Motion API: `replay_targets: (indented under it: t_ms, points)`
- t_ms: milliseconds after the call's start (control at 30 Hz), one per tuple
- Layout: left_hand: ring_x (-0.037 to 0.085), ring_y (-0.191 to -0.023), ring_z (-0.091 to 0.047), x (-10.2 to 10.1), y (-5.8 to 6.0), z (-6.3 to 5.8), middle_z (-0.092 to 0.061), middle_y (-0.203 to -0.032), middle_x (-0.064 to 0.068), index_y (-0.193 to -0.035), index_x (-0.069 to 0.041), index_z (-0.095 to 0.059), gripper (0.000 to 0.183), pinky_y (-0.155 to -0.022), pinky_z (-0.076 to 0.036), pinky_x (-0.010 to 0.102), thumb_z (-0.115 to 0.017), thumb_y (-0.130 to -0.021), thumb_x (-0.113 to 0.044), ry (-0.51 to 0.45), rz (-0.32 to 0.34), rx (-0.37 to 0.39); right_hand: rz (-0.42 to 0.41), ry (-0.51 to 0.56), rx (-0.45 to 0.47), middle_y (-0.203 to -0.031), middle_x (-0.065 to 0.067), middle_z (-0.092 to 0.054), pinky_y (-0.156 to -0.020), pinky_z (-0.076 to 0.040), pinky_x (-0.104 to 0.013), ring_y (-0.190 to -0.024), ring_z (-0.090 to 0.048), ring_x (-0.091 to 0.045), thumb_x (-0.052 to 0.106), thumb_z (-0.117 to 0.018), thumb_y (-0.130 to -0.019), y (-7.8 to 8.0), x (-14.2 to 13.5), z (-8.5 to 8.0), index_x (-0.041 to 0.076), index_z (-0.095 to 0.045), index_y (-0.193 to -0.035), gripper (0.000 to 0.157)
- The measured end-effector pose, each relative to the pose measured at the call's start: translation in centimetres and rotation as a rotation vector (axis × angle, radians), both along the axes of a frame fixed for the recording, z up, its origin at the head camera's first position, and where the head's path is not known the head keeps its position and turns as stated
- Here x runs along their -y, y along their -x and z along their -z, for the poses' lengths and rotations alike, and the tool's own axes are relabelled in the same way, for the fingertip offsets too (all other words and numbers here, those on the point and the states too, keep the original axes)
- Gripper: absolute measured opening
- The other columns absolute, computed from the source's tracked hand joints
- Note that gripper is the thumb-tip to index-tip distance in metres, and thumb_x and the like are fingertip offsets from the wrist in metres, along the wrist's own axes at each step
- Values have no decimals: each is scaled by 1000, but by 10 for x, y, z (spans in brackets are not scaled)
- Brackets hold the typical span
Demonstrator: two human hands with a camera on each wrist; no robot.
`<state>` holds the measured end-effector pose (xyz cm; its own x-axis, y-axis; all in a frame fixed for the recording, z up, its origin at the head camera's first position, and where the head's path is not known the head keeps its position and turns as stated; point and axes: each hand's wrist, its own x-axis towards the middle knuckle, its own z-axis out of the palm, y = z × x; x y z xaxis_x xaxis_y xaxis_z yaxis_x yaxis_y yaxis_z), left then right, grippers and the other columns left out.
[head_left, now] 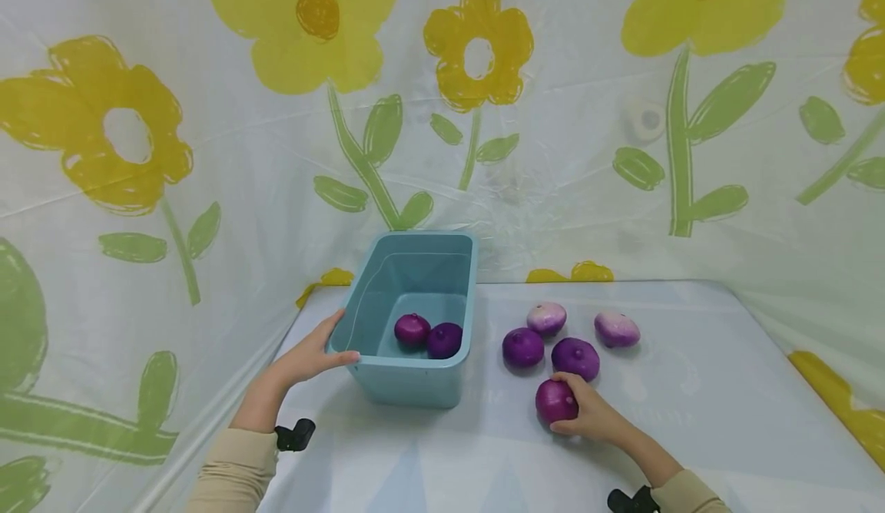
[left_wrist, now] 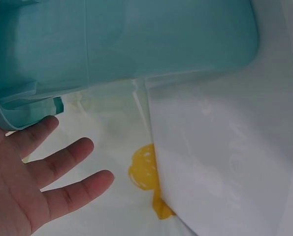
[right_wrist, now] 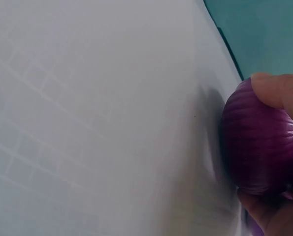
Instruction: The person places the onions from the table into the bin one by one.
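Observation:
My right hand point(head_left: 588, 415) grips a purple onion point(head_left: 556, 402) low over the table, fingers at its far side and thumb at its near side. In the right wrist view, that onion point(right_wrist: 264, 140) fills the space between thumb and fingertips. My left hand point(head_left: 309, 354) touches the near left corner of a blue-green plastic bin point(head_left: 408, 382). Its extended fingers point(left_wrist: 70, 160) spread along the outside of the bin in the left wrist view. Inside the bin lie two more onions, one reddish purple point(head_left: 412, 330) and one darker point(head_left: 445, 340).
Right of the bin, two dark purple onions point(head_left: 523, 348) point(head_left: 576, 359) and two white-and-purple ones point(head_left: 547, 319) point(head_left: 617, 329) lie on the pale table point(head_left: 664, 436). A flower-print curtain point(head_left: 553, 152) hangs behind and at both sides.

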<state>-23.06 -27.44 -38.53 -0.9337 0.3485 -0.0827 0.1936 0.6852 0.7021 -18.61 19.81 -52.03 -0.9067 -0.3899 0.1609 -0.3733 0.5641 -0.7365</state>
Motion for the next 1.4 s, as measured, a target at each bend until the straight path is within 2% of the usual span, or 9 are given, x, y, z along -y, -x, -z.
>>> replay_targets:
  t_ms: [133,300,533,1100,1233,1400]
  points:
    - [43,-133,-21,-1,0,0,-15,-150,21,-147,-6,-7,94,-99,-29,62,-66,-81,-37,1,-1,3,-2,-4,-12,-122,-21,-47,-85,-44,-51,-110,-47,-37,23,-80,-66,1,-1,0,-3,-41,-123,73]
    - [43,-133,-21,0,0,0,-14,-150,21,-147,-5,-6,96,-99,-28,62,-66,-81,-40,22,-13,9,10,-17,-21,-121,-20,-48,-83,-46,-50,-108,-48,-35,24,-79,-67,4,-4,-10,-1,-42,-123,71]
    - [43,-133,-21,-1,0,0,-14,-149,22,-147,-4,-6,96,-100,-28,62,-66,-81,-40,14,0,5,52,-33,20,-122,-24,-47,-82,-47,-54,-107,-49,-40,25,-78,-70,10,-12,-29,2,-41,-125,71]
    - [43,-134,-20,-1,0,-1,-14,-150,21,-147,-5,-6,95,-100,-28,62,-66,-81,-39,16,-3,6,31,-84,34,-119,-21,-50,-83,-48,-50,-106,-50,-36,29,-74,-75,34,-20,-77,0,-40,-128,69]
    - [43,-132,-23,-1,0,0,-16,-149,21,-147,-6,-7,94,-98,-29,62,-66,-81,-37,1,13,-8,26,-106,32,-121,-23,-49,-83,-48,-50,-108,-49,-37,31,-73,-76,41,-18,-88,0,-37,-130,71]
    - [42,-132,-25,-1,2,1,-18,-149,21,-147,-6,-8,94,-98,-31,61,-66,-81,-39,1,18,-13,12,-117,72,-127,-23,-44,-84,-47,-52,-111,-46,-39,34,-70,-78,50,-14,-102,1,-32,-134,75]
